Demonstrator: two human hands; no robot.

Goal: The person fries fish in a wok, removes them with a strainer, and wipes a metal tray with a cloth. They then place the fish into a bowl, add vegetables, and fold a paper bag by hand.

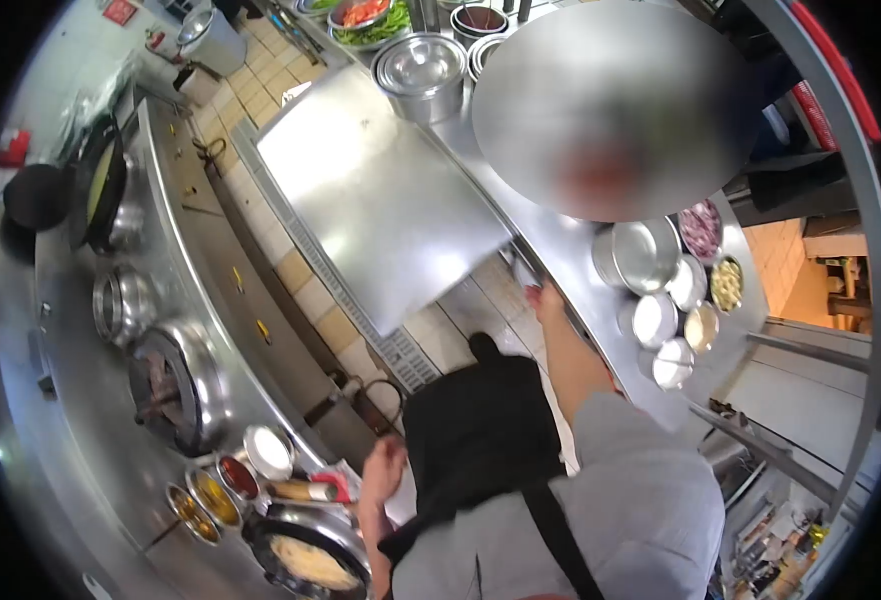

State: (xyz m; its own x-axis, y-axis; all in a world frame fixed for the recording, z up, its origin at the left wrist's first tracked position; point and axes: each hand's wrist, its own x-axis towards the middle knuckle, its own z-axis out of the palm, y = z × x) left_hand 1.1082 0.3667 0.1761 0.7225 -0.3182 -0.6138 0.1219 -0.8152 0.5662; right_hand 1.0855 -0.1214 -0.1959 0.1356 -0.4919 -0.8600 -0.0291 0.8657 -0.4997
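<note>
My left hand hangs beside the black apron, near the stove counter's edge. Its fingers are curled, with nothing visible in them. My right hand is at the edge of the steel worktop, beside the corner of a large flat steel panel. Its fingers look apart and I see nothing held. Near my left hand are a red item, a pan with pale food and a bowl of red sauce.
Steel pots, bowls of white contents and chopped purple food stand on the right worktop. A dark wok and a round burner are at left. Tiled floor shows between the counters. A blurred area hides part of the worktop.
</note>
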